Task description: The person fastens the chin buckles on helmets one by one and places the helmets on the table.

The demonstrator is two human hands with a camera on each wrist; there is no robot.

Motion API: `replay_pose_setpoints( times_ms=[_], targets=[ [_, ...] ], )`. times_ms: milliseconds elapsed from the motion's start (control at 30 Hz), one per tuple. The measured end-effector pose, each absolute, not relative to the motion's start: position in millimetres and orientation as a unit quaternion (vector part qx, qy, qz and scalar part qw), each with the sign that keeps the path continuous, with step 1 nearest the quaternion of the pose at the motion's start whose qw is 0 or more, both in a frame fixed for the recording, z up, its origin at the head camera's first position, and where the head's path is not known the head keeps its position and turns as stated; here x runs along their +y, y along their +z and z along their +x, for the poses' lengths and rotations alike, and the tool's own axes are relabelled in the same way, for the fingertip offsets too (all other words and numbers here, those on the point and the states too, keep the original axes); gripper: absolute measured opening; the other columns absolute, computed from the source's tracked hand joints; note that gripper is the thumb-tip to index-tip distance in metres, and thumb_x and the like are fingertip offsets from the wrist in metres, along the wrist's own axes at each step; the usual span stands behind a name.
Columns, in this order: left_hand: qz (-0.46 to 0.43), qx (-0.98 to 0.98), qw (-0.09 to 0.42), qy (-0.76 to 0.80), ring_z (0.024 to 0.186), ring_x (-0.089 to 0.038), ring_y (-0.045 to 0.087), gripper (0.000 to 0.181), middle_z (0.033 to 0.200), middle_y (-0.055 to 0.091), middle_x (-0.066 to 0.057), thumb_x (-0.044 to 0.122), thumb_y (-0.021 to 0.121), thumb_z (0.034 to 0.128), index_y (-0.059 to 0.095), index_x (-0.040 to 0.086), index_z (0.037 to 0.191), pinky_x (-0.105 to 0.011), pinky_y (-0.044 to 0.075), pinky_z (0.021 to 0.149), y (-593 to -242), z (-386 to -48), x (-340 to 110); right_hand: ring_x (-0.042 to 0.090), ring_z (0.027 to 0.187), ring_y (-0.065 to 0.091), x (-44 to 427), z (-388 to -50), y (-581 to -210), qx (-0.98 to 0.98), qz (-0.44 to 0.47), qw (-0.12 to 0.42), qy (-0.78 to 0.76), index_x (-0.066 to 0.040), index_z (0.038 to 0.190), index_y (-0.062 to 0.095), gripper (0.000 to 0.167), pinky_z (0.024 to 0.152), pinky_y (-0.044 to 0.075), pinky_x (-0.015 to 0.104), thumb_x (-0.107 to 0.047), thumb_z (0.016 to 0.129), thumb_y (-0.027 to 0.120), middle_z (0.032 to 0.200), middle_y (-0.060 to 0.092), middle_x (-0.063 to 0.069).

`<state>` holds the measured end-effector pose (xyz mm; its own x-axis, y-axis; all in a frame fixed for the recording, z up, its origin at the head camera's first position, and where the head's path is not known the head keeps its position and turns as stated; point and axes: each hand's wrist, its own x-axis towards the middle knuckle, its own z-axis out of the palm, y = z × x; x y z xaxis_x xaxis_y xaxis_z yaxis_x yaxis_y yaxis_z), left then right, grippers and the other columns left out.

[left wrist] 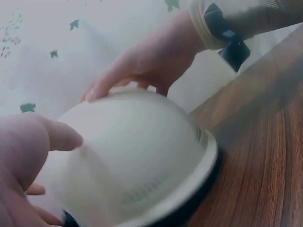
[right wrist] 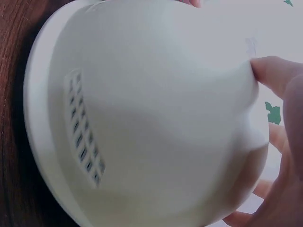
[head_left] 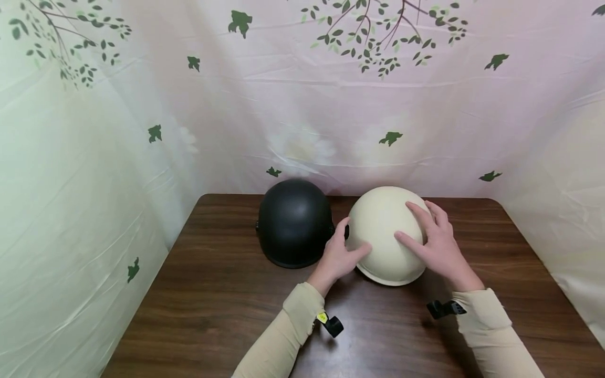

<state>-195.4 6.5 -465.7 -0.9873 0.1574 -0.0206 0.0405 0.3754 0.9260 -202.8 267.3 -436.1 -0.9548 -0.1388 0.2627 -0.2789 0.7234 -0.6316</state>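
A cream, dome-shaped helmet (head_left: 382, 218) sits on the table with its crown up. My left hand (head_left: 339, 257) holds it at the left side, thumb on the shell and fingers round the flank. Over its upper right my right hand (head_left: 441, 249) grips the shell with spread, curved fingers. The right wrist view shows a slotted vent panel (right wrist: 85, 130) near the rim. Dark material shows under the rim in the left wrist view. Just left of my left hand stands a black helmet (head_left: 295, 220), also crown up. Some fingertips are hidden behind the cream shell.
The brown wood-grain table (head_left: 212, 310) has its back edge close behind both helmets. A pale curtain (head_left: 302, 105) with leaf and bird prints hangs behind and along both sides. Each wrist carries a small black camera (head_left: 333, 326).
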Motion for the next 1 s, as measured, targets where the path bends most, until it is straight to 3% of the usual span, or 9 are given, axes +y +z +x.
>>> replay_pose_setpoints(
  times_ms=[100,267,367,633,767,1000],
  targets=[
    [0.079,0.837,0.065,0.538,0.148,-0.034,0.058,0.088,0.169,0.049,-0.01,0.045,0.077,0.0974,0.032,0.024,0.171,-0.051,0.053,0.117,-455,-191,7,0.068,0.152,0.02,266,-203,-436,-0.927,0.113,0.098,0.344,-0.025,0.169,0.04,0.082,0.097,0.034,0.089,-0.043,0.099,0.078,0.176,0.015,0.029],
    [0.109,0.832,0.059,0.541,0.136,-0.034,0.069,0.083,0.165,0.055,-0.01,0.037,0.077,0.1003,0.034,0.02,0.17,-0.042,0.063,0.101,-442,-187,-1,0.068,0.152,0.019,264,-204,-437,-0.929,0.114,0.102,0.337,-0.023,0.169,0.04,0.081,0.096,0.034,0.089,-0.044,0.099,0.078,0.176,0.015,0.029],
    [0.11,0.817,0.045,0.564,0.129,-0.031,0.073,0.076,0.157,0.063,-0.01,0.032,0.076,0.1023,0.039,0.019,0.168,-0.038,0.063,0.098,-441,-185,-11,0.068,0.152,0.019,262,-206,-439,-0.929,0.117,0.099,0.338,-0.024,0.169,0.04,0.082,0.096,0.034,0.089,-0.044,0.099,0.078,0.176,0.015,0.028],
    [0.144,0.782,-0.071,0.602,0.109,-0.025,0.078,0.05,0.13,0.077,-0.012,0.02,0.074,0.1034,0.059,0.016,0.151,-0.037,0.065,0.096,-435,-187,-50,0.068,0.153,0.017,262,-212,-443,-0.928,0.124,0.104,0.336,-0.024,0.169,0.04,0.082,0.101,0.03,0.088,-0.043,0.099,0.078,0.177,0.013,0.029],
    [0.145,0.78,-0.134,0.594,0.104,-0.026,0.077,0.044,0.122,0.079,-0.01,0.015,0.075,0.1023,0.064,0.014,0.145,-0.029,0.062,0.089,-428,-186,-74,0.069,0.153,0.017,263,-215,-445,-0.927,0.131,0.106,0.335,-0.024,0.169,0.04,0.081,0.101,0.03,0.089,-0.043,0.099,0.078,0.177,0.014,0.03],
    [0.131,0.779,-0.168,0.589,0.102,-0.03,0.076,0.042,0.12,0.079,-0.017,0.008,0.074,0.102,0.065,0.011,0.143,-0.023,0.061,0.086,-428,-183,-115,0.07,0.154,0.017,262,-217,-445,-0.926,0.144,0.104,0.334,-0.021,0.168,0.041,0.081,0.101,0.029,0.09,-0.04,0.099,0.079,0.176,0.014,0.031]
  ],
)
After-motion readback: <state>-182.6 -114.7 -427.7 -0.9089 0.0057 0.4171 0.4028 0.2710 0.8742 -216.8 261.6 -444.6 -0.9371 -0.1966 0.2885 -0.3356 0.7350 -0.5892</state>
